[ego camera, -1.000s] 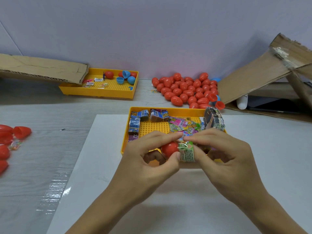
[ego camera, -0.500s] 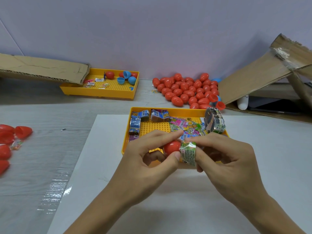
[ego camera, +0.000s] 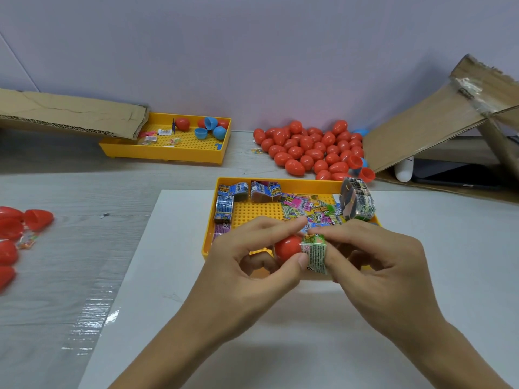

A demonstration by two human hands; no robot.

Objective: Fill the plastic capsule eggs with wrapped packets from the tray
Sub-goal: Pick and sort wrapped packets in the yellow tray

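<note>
Over the near edge of the yellow perforated plastic tray (ego camera: 209,234), the left hand (ego camera: 241,276) pinches a red plastic capsule egg half (ego camera: 287,248) between thumb and forefinger, its other fingers curled beneath. Touching that egg half on its right side is a green wrapped packet (ego camera: 316,254), pinched by the right hand (ego camera: 376,273) between thumb and fingertips (whether the packet's end is already inside the shell cannot be told). Inside the tray lie blue folded packets (ego camera: 233,190) along its far-left corner, loose pink and green packets (ego camera: 306,209) at its middle, and a banded stack of packets (ego camera: 356,203) at its far-right corner. The tray rests on a white sheet (ego camera: 157,276) covering the grey bench (ego camera: 70,262). Beyond the tray sits a heap of closed red capsule eggs (ego camera: 311,150); farther left of the heap stands a second yellow tray (ego camera: 168,153) holding blue egg halves (ego camera: 209,129). Well left of the tray, more red egg pieces (ego camera: 16,228) lie on the bench.
</note>
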